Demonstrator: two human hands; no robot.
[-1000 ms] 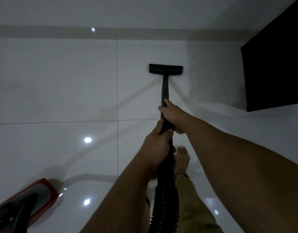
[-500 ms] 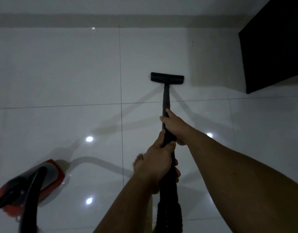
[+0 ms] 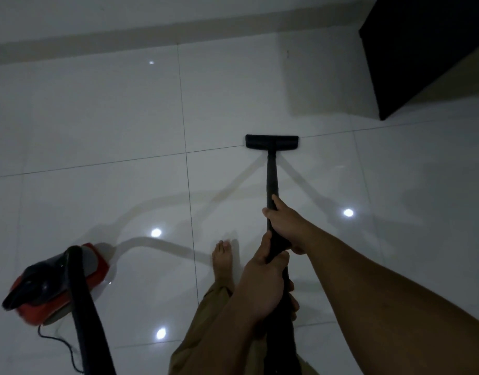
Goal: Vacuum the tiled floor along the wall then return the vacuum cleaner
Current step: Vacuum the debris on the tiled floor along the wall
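Both hands, left hand [image 3: 262, 288] and right hand [image 3: 285, 227], wrapped around wand [image 3: 271, 177]; red canister [image 3: 57, 282] left, dark cabinet [image 3: 422, 50] ahead-right.

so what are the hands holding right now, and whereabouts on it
Both grip the vacuum wand: the right hand further forward on the rigid tube, the left hand behind it, about where the tube meets the hose.

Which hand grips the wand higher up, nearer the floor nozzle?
The right hand. It holds the wand ahead of the left hand, which grips lower, by the hose.
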